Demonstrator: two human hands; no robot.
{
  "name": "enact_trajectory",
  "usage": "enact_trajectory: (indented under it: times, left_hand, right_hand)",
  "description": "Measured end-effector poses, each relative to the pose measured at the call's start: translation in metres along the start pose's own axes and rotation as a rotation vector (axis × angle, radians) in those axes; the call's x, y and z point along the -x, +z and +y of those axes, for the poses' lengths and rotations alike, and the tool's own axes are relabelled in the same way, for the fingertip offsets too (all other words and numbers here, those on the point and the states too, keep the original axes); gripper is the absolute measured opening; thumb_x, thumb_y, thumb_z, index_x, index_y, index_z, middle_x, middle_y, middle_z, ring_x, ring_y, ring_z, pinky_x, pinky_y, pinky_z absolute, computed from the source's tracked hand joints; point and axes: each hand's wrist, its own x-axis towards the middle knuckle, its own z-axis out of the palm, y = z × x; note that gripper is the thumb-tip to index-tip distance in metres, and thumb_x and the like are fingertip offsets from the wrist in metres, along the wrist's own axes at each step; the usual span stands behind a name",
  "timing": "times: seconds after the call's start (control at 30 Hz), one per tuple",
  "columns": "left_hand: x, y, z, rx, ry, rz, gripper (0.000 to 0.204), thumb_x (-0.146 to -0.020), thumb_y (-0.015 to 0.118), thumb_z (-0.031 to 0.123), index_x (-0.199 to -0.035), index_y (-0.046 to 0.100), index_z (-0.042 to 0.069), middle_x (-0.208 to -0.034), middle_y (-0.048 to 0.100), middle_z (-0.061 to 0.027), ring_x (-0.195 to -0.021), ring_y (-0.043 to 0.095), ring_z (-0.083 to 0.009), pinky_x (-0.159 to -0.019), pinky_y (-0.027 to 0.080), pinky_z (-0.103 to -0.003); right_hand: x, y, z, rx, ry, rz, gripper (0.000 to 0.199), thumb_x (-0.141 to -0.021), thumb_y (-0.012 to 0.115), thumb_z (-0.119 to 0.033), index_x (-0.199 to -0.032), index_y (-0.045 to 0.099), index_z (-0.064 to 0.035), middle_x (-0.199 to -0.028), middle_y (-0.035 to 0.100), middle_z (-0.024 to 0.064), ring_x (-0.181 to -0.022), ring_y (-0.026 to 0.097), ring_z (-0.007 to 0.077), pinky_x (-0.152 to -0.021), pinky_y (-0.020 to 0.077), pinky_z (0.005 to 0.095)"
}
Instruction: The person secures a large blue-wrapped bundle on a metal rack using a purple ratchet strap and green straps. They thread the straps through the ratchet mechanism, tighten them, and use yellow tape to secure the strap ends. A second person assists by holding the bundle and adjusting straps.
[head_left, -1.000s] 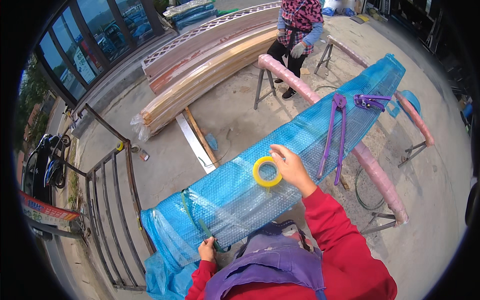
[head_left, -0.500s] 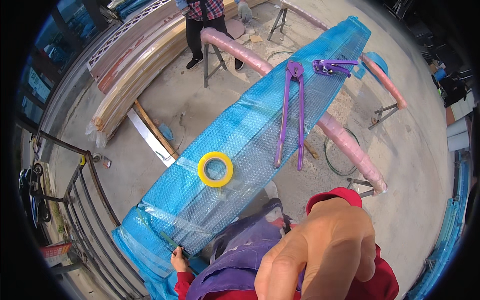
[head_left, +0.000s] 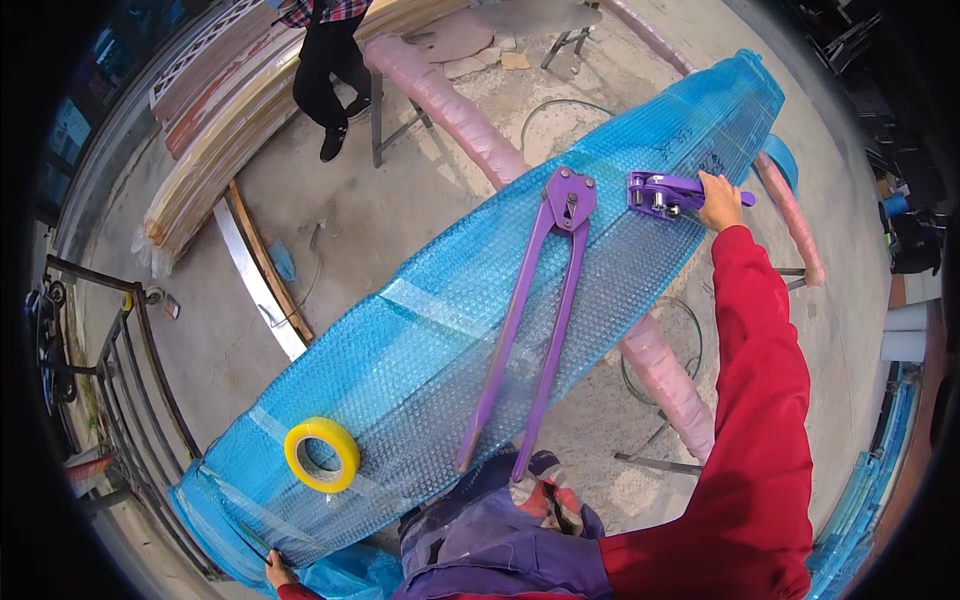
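Observation:
A long bundle (head_left: pixel 420 370) in blue bubble wrap lies diagonally before me. At its far right part, my right hand (head_left: pixel 720 203) is closed around the handle of a purple strapping tensioner (head_left: pixel 658 193), which rests on the wrap. Beside it lies a purple long-handled strap sealer (head_left: pixel 570 197), its two handles pointing toward me. A yellow-edged roll of clear tape (head_left: pixel 349 453) sits on the nearer left part. At the bundle's near left edge, my left hand (head_left: pixel 278 570) is closed on a thin green strap (head_left: pixel 254 542); part of this hand is cut off below.
Pink-wrapped trestle bars (head_left: pixel 455 105) cross under the bundle. A person in dark trousers (head_left: pixel 328 75) stands at the back left by stacked wrapped boards (head_left: pixel 225 150). A metal railing (head_left: pixel 150 370) runs along the left. Coiled green strap (head_left: pixel 697 345) lies on the floor.
My right hand has gone from close in front of me to the tensioner and taken hold of its handle. The view has shifted; my left hand stays at the bundle's near end.

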Motion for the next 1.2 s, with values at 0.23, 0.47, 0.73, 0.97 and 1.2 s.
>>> enact_trajectory:
  times: [0.23,0.47,0.73,0.97,1.2]
  left_hand:
    - [-0.004,-0.009,-0.029,0.005,0.150,0.096,0.027,-0.087,0.067,0.029,-0.092,0.062,0.002,-0.071,0.055,0.0017,-0.061,0.047,-0.0091,-0.055,0.036,-0.026]
    - [-0.017,0.005,-0.048,0.121,0.238,0.174,0.024,-0.087,0.066,0.024,-0.091,0.062,0.001,-0.073,0.058,-0.0001,-0.066,0.051,-0.0105,-0.061,0.042,-0.027]
    - [-0.024,-0.013,-0.053,-0.008,0.106,0.081,0.020,-0.084,0.067,0.021,-0.080,0.063,0.001,-0.066,0.059,-0.0022,-0.055,0.050,-0.0113,-0.051,0.040,-0.028]
    - [0.030,-0.014,0.021,-0.147,0.034,-0.161,0.024,-0.085,0.064,0.031,-0.074,0.066,0.010,-0.054,0.054,-0.0008,-0.036,0.041,-0.0124,-0.034,0.031,-0.028]
    - [0.017,-0.018,0.026,-0.016,0.101,-0.458,0.022,-0.084,0.070,0.029,-0.076,0.067,0.009,-0.058,0.053,0.0028,-0.045,0.040,-0.0084,-0.042,0.029,-0.026]
  right_hand:
    - [-0.079,0.008,0.011,-0.302,0.000,-0.887,0.051,-0.072,0.064,-0.006,-0.121,0.059,-0.0162,-0.089,0.068,0.0134,-0.080,0.068,0.0273,-0.069,0.0528,0.0418]
    - [-0.013,0.031,0.038,-0.719,0.187,-1.095,0.040,-0.071,0.067,-0.025,-0.104,0.060,-0.0044,-0.091,0.063,0.0071,-0.079,0.060,0.0220,-0.074,0.0473,0.0406]
    - [0.075,0.024,-0.020,-1.720,0.620,-0.751,0.032,-0.074,0.059,-0.022,-0.102,0.053,-0.0092,-0.083,0.058,0.0065,-0.073,0.060,0.0242,-0.067,0.0526,0.0474]
    - [0.179,-0.141,-0.123,-1.941,0.390,-0.451,0.019,-0.082,0.056,-0.019,-0.099,0.055,-0.0102,-0.073,0.053,0.0008,-0.061,0.053,0.0168,-0.063,0.0501,0.0377]
    - [0.408,-0.291,-0.296,-2.268,0.072,-1.055,0.046,-0.093,0.050,-0.036,-0.121,0.049,0.0008,-0.108,0.059,0.0180,-0.098,0.058,0.0321,-0.088,0.0473,0.0469]
